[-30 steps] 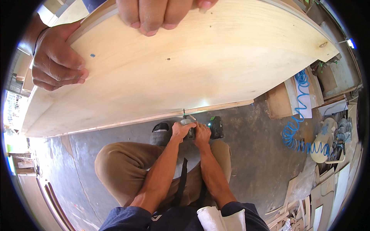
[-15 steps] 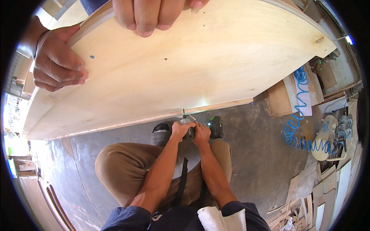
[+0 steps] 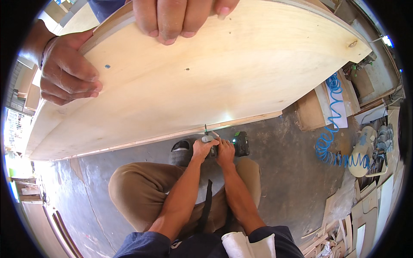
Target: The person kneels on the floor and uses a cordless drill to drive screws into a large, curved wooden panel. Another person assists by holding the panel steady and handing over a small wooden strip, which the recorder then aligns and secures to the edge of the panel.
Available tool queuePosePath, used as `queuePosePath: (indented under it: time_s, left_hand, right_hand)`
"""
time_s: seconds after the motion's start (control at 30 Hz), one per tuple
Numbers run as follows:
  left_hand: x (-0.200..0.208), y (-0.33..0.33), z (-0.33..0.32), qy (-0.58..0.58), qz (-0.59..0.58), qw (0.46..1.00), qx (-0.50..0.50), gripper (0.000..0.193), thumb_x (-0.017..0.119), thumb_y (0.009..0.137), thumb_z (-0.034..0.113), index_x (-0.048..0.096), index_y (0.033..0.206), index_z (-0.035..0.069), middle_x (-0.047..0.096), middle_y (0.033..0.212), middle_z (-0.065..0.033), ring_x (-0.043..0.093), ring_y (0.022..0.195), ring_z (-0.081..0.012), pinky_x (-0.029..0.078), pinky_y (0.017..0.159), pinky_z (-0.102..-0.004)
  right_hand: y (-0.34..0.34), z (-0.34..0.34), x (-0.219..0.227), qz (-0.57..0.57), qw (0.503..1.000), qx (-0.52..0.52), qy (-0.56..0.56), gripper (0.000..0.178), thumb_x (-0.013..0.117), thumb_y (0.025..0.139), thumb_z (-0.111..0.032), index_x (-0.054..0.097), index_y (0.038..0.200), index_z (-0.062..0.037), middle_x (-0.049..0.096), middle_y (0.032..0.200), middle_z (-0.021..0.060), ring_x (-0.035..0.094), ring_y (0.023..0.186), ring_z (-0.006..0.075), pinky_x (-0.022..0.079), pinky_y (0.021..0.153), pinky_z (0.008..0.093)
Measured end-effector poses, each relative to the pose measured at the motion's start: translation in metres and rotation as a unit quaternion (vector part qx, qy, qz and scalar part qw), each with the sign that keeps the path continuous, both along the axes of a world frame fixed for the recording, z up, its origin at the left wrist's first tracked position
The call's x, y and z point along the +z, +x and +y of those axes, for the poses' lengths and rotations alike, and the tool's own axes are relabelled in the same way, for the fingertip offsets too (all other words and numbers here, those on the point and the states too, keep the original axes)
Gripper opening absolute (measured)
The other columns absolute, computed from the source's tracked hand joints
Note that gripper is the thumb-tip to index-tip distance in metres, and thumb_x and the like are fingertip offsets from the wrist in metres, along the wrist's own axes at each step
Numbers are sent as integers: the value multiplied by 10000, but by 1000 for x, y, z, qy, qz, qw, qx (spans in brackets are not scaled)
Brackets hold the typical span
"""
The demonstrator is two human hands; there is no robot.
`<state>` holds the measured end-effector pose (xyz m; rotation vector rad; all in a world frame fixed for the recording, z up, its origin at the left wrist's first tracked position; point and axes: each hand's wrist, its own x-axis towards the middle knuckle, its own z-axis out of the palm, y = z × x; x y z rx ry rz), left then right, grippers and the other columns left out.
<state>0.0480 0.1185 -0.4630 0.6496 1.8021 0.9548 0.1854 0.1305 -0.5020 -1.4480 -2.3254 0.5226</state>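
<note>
A cordless drill (image 3: 242,143), black and green with a small lit lamp, is held low in front of me. My left hand (image 3: 201,149) is closed around its front part, while my right hand (image 3: 226,151) wraps the handle. The thin bit (image 3: 205,128) meets the wooden strip (image 3: 254,120) along the bottom edge of a large pale plywood panel (image 3: 185,92). How deep the bit sits cannot be made out. Another person's hands grip the panel's far edge: one hand (image 3: 69,69) at the left, the other hand (image 3: 174,19) at top centre.
A coiled blue air hose (image 3: 329,148) runs to a cream-coloured compressor tank (image 3: 361,150) at the right. Wood offcuts (image 3: 344,230) are piled at lower right. Boards (image 3: 309,112) stand behind the panel's right end. My bent knees are close below the drill, over grey concrete floor (image 3: 288,185).
The view has shifted slightly, so the panel and the other person's hands sit a little lower and farther right. Both my hands keep their hold on the drill, its bit still at the strip.
</note>
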Motion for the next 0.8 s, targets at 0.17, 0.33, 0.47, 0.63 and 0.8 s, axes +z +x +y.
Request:
queuePosePath:
  time_s: [0.17, 0.33, 0.47, 0.63, 0.8]
  left_hand:
    - [-6, -5, -1, -13, -28, 999, 32, 482, 867, 649, 341, 736, 945, -16, 721, 903, -107, 678, 774, -195, 536, 715, -345]
    - [1, 30, -20, -28, -202, 975, 92, 387, 806, 774, 382, 720, 973, 62, 662, 826, -43, 641, 685, -160, 531, 663, -347]
    - [38, 36, -23, -79, -319, 939, 105, 605, 548, 887, 663, 677, 976, 78, 682, 833, -60, 668, 712, -197, 556, 687, -346]
    - [125, 65, -12, -174, -339, 924, 3, 690, 475, 901, 715, 686, 947, 60, 681, 788, -57, 654, 690, -172, 538, 662, -321]
    - [221, 114, -8, -125, -115, 977, -132, 562, 542, 940, 593, 690, 825, 63, 645, 714, -21, 518, 565, -106, 411, 533, -284]
  right_hand:
    - [-4, -5, 16, 7, 1000, -3, -12, 545, 708, 710, -8, 561, 1226, -100, 638, 1050, 110, 602, 1046, 326, 455, 900, 432]
    - [26, -21, 27, -59, 997, -12, -52, 495, 683, 750, -14, 578, 1226, -102, 649, 1027, 123, 606, 1051, 318, 455, 884, 434]
    - [37, -43, 74, -89, 991, -75, -64, 479, 711, 736, -42, 586, 1194, -104, 656, 964, 123, 621, 1003, 319, 452, 864, 447]
    - [63, -84, 162, -38, 957, -270, -97, 550, 764, 685, -72, 585, 1205, -97, 653, 938, 125, 624, 954, 329, 450, 838, 453]
    - [123, -124, 290, 61, 905, -390, -160, 614, 759, 677, -70, 579, 1265, -72, 659, 969, 140, 623, 966, 344, 457, 851, 461]
